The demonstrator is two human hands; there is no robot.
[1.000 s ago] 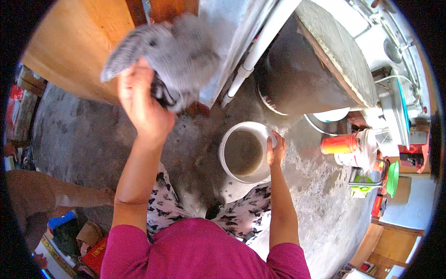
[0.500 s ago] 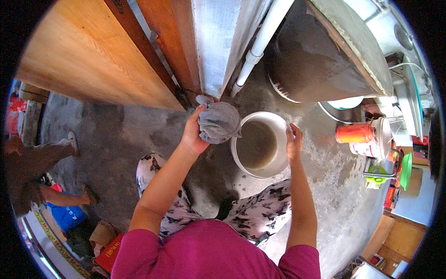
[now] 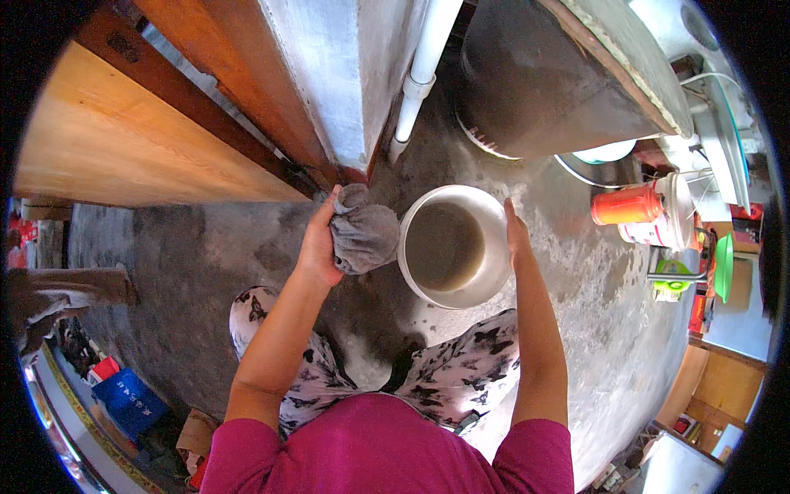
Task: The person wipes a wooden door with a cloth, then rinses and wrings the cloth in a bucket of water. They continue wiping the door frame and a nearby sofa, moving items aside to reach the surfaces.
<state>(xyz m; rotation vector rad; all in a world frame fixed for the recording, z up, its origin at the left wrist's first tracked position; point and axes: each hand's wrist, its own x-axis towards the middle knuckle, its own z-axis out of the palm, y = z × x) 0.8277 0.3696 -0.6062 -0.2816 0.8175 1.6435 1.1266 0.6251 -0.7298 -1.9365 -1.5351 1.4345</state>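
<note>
My left hand (image 3: pixel 317 249) is closed on a bunched grey cloth (image 3: pixel 364 239), its fingers wrapped round the left side. The cloth is held just left of a white bucket (image 3: pixel 496 267). Murky brownish water (image 3: pixel 444 247) stands inside the bucket. At the bucket's right outer side is my right hand (image 3: pixel 517 233), fingers straight and pointing away from me. It lies against the wall or very close to it; which of these I cannot tell. The far side of that hand is hidden.
Wooden panels (image 3: pixel 148 136), a pale post (image 3: pixel 329 74) and a white pipe (image 3: pixel 421 74) rise ahead. A large dark vat (image 3: pixel 551 90) stands far right. To the right is an orange container (image 3: pixel 625 206); at left, another person's trouser leg (image 3: pixel 78 286) and a blue bag (image 3: pixel 132 401).
My left hand has turned and lowered the cloth slightly, still holding it. My right hand's fingers have straightened along the bucket's side. The view has shifted, and the person at left has moved.
</note>
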